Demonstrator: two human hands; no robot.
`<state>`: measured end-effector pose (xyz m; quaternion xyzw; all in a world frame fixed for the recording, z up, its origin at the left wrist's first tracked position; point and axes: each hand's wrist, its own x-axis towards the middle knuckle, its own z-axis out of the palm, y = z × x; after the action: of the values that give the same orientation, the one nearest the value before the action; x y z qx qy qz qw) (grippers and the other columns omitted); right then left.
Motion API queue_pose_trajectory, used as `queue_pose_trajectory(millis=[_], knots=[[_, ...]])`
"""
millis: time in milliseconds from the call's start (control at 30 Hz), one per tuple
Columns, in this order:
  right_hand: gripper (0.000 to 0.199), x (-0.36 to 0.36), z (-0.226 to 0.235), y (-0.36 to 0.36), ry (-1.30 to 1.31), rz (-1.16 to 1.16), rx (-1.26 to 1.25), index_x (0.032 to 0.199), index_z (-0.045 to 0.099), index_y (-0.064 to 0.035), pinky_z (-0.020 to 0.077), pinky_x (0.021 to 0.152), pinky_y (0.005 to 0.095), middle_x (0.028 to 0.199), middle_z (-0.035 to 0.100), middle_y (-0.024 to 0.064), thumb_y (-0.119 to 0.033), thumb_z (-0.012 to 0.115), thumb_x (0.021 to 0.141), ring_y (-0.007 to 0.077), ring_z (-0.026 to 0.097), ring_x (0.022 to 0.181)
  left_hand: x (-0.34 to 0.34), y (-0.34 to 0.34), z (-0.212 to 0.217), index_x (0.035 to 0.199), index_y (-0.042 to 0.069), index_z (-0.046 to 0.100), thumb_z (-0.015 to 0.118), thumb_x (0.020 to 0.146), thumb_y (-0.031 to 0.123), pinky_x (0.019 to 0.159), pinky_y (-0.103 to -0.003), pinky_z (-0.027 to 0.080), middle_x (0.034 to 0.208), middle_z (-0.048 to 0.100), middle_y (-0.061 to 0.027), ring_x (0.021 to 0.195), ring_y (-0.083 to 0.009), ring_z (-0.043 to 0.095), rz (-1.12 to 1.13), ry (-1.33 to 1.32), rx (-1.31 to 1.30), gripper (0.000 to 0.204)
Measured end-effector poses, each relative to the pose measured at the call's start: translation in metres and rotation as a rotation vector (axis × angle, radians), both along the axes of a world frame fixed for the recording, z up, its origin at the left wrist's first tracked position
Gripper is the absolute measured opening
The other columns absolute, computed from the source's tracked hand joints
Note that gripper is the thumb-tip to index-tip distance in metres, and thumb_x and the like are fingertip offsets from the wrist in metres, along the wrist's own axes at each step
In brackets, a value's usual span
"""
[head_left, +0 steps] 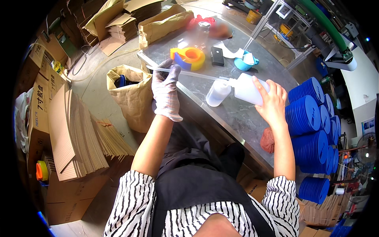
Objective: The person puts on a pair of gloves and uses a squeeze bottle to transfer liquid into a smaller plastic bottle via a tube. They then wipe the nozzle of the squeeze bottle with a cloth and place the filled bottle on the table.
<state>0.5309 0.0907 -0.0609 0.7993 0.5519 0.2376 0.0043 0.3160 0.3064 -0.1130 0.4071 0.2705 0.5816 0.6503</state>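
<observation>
Spreading under the work is the metal table (244, 118). Near its front edge, the bare right hand (273, 104) grips a tilted white bottle (246, 91), its neck close to an upright bottle (218, 94); the gloved left hand (166, 93) is closed around a thin pale strip (197, 75). Work seems midway, the tilted bottle not yet set down; any flow is indiscernible.

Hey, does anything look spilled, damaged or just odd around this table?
No spill or damage that I can make out. One mismatch: the left hand is gloved, the right hand bare. A white strip also curls loosely on the table, looking untidy.
</observation>
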Motion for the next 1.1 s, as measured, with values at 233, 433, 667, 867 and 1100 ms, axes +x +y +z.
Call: queue_pose_trajectory(millis=[233,433,667,867,1100], knots=[[0.101,0.001,0.001,-0.001,-0.016,-0.004,-0.009,0.145,0.042,-0.0359,0.0338,0.104,0.0492,0.127,0.051,0.0139,-0.01,0.084,0.057,0.033,0.05,0.12,0.0,-0.001,0.002,0.119,0.004,0.062,0.069,0.091,0.008,0.094,-0.025,0.044,0.11,0.062,-0.0044,0.101,-0.0118,0.056,0.007,0.018,0.006,0.029],[0.098,0.0,0.004,-0.002,-0.02,-0.001,-0.007,0.145,0.043,-0.0359,0.033,0.104,0.0497,0.125,0.049,0.013,-0.009,0.084,0.059,0.0309,0.049,0.119,-0.001,0.001,0.0,0.118,0.004,0.062,0.069,0.09,0.009,0.094,-0.025,0.044,0.109,0.062,-0.0046,0.101,-0.0117,0.057,0.008,0.016,0.003,0.03],[0.099,-0.001,0.008,-0.002,-0.021,-0.002,-0.007,0.145,0.043,-0.0358,0.0334,0.104,0.0493,0.125,0.05,0.0132,-0.01,0.084,0.058,0.0316,0.049,0.119,0.001,0.001,0.0,0.118,0.004,0.063,0.069,0.09,0.008,0.093,-0.025,0.044,0.109,0.062,-0.0045,0.1,-0.0118,0.057,0.004,0.005,-0.009,0.029],[0.103,0.0,0.009,-0.003,-0.041,-0.011,-0.017,0.145,0.041,-0.0364,0.0337,0.105,0.0486,0.127,0.05,0.0132,-0.01,0.085,0.057,0.0326,0.049,0.121,0.0,0.001,0.0,0.119,0.005,0.062,0.071,0.089,0.011,0.09,-0.024,0.043,0.104,0.061,-0.0025,0.096,-0.011,0.055,0.001,-0.003,0.01,0.032],[0.101,0.0,0.011,-0.004,-0.042,-0.013,-0.017,0.145,0.042,-0.0362,0.0331,0.106,0.0488,0.127,0.05,0.0134,-0.01,0.085,0.057,0.0328,0.048,0.121,0.0,0.002,-0.004,0.121,0.006,0.06,0.076,0.086,0.017,0.085,-0.023,0.043,0.099,0.057,0.0006,0.091,-0.0097,0.051,-0.009,-0.012,0.028,0.04]])
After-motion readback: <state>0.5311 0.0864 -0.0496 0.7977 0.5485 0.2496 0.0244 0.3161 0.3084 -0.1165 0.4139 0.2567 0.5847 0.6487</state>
